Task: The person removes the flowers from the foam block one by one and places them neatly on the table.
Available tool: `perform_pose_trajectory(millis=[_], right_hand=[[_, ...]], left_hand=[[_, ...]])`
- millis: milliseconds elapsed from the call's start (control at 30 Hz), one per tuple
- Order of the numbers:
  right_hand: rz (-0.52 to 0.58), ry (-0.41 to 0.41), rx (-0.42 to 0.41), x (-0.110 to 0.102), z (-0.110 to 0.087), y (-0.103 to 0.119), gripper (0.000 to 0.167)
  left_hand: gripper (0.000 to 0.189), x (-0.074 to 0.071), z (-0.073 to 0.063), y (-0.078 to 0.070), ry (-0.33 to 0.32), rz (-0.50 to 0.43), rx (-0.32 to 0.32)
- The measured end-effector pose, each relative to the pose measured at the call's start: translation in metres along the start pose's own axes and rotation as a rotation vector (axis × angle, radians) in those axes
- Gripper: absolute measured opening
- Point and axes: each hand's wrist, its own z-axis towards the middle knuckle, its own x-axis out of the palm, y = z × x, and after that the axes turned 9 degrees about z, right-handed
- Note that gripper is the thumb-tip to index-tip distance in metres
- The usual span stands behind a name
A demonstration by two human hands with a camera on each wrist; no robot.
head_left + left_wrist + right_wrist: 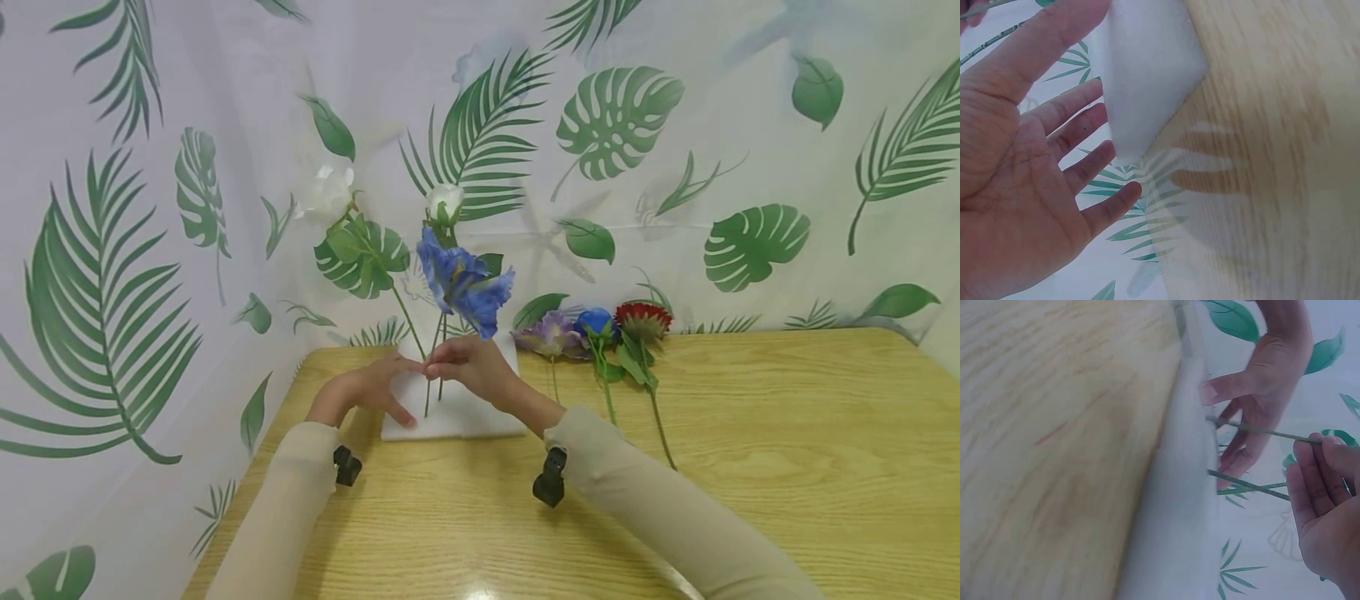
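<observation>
A white foam block [480, 422] lies on the table with artificial flower stems standing in it. My right hand [476, 368] pinches a thin green stem [1272, 432] between thumb and fingers, just above the foam. This stem runs up toward a large blue flower [465, 283]. Behind it rise a white rosebud [446, 202] and, leaning left, a fuller white flower [326, 193]. With fingers spread, my left hand [375, 387] is at the block's left side, its thumb near the foam and its fingertips [1107, 153] along the edge.
Right of the block lie a purple flower [553, 335], a blue rose [596, 323] and a red flower [643, 321], stems pointing toward me. The wooden table [787, 450] meets a leaf-printed cloth [637, 200] at the back and left.
</observation>
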Motion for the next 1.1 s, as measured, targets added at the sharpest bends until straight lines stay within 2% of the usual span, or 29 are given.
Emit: perform_pose_trajectory(millis=[133,300,433,667,1100], right_hand=[[0.052,-0.031,0.011,-0.005,0.003,0.007,0.014],[0.064,0.011,0.031,-0.013,0.000,0.012,0.014],[0.034,0.056,0.050,-0.020,-0.005,0.015,0.014],[-0.079,0.119,0.052,-0.033,-0.011,0.020,0.015],[-0.127,0.176,0.078,-0.046,-0.025,0.029,0.014]], left_hand=[[0.092,0.000,-0.001,0.000,-0.007,-0.009,-0.015],[0.090,0.000,-0.001,0.000,-0.015,0.001,-0.015],[0.090,0.000,-0.001,0.000,-0.009,-0.012,-0.031],[0.091,0.000,-0.001,-0.003,-0.008,0.016,-0.018],[0.091,-0.001,-0.001,-0.001,-0.002,-0.010,-0.026]])
